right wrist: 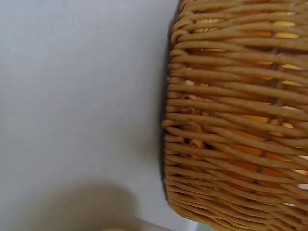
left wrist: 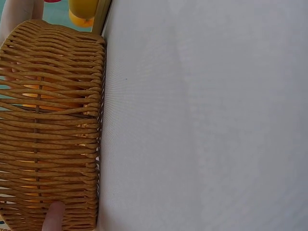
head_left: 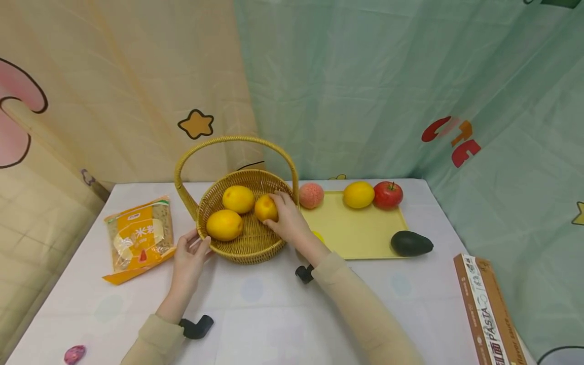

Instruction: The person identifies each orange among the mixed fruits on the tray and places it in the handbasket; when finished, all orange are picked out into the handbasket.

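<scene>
The surface (head_left: 255, 319) carried a basket (head_left: 248, 257).
A tray (head_left: 351, 230) lay to the basket's right, a bag (head_left: 139, 235) to its left. The left grip (head_left: 188, 259), thumb and fingers apart, touched its wall. Two lemons (head_left: 225, 225) sat in its left half; in its right, the right grip (head_left: 290, 219) was clamped on an orange (head_left: 264, 209).

Fabric hangings enclose the space: beige cloth (head_left: 137, 76) at left meets pale green cloth (head_left: 365, 86) behind the table (head_left: 264, 329). Cartoon prints mark them, including 1 dark-outlined orange star (head_left: 196, 124) and large pink shapes (head_left: 18, 86). Pale round spots (head_left: 252, 288) dot the white tablecloth (head_left: 347, 314). The light is soft.
</scene>
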`<state>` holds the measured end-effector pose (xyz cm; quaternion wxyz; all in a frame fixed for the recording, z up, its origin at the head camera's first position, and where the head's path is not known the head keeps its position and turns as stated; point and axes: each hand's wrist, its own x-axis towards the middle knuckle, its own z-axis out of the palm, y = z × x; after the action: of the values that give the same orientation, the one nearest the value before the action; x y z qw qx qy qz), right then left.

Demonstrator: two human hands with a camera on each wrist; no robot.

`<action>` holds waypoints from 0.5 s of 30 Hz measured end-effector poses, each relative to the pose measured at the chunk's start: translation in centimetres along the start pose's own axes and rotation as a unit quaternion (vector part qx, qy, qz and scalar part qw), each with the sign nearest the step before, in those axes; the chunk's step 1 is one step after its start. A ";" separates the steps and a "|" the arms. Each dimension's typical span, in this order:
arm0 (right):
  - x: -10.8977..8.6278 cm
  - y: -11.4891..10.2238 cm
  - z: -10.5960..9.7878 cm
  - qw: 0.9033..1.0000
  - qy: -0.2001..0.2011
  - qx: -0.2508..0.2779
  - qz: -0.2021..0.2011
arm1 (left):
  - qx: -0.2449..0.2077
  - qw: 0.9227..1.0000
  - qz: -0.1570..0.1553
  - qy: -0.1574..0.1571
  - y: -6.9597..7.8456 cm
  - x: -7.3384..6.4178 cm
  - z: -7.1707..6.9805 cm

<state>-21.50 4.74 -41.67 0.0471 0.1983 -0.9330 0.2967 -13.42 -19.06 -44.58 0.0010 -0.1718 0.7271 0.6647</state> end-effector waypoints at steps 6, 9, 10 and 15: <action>-2.2 0.0 -2.8 0.999 0.029 0.030 -0.026 | 0.005 1.000 -0.001 -0.002 0.0 0.0 0.0; -3.2 0.9 -4.8 0.996 0.064 0.052 -0.038 | 0.003 1.000 0.002 -0.001 -0.1 0.0 0.0; -3.4 1.4 -5.4 0.995 0.075 0.060 -0.040 | 0.002 1.000 0.002 -0.001 -0.1 0.0 0.0; -4.0 5.0 -8.5 0.994 0.091 0.065 -0.011 | -0.003 1.000 0.002 -0.002 -0.2 0.1 -0.1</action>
<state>-20.03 14.70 -38.22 0.1216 0.1833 -0.9014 0.3729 -13.40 -19.20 -44.74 0.0010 -0.1690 0.7257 0.6670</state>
